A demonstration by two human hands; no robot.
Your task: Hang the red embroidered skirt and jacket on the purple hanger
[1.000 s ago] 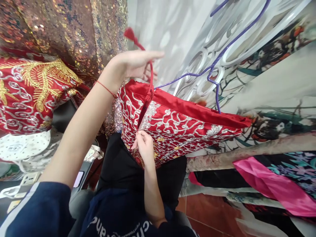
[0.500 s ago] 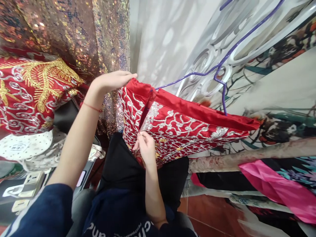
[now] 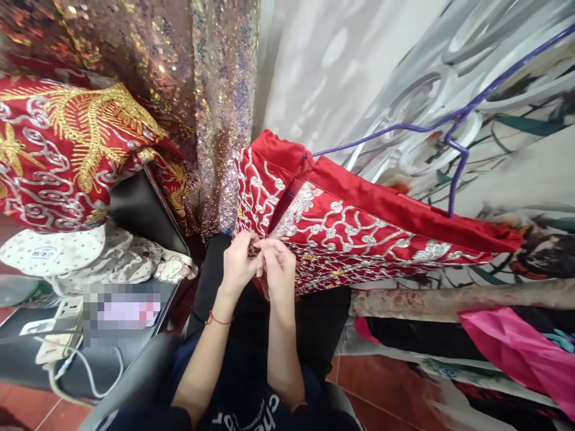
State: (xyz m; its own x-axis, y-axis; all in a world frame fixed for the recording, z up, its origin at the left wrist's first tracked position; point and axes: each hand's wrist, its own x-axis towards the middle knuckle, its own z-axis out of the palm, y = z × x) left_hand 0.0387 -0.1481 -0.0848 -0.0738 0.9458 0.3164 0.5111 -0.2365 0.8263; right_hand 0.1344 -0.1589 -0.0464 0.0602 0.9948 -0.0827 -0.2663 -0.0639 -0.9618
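A red garment (image 3: 350, 224) with silver embroidery and a plain red satin band hangs from a purple hanger (image 3: 395, 127), spread over my lap. An open slit (image 3: 281, 209) runs down its left part. Just at the slit's lower end, my left hand (image 3: 240, 263) is closed in a pinch, its fingertips meeting those of my right hand (image 3: 278, 263). The right fingers are also pinched together. Whatever lies between the fingertips is too small or hidden to make out; the embroidered cloth is right behind them.
To the left, a red cloth with gold embroidery (image 3: 85, 143) lies over a black chair (image 3: 139, 203). Below it are a dotted white hat (image 3: 54, 251), a power strip (image 3: 60, 329) and a blurred-out phone. A sequin curtain (image 3: 224, 108) hangs behind; folded fabrics (image 3: 507, 341) lie right.
My left hand has come down from the garment's top left edge to meet my right hand at the slit. The view has shifted, with the garment and hanger appearing farther right.
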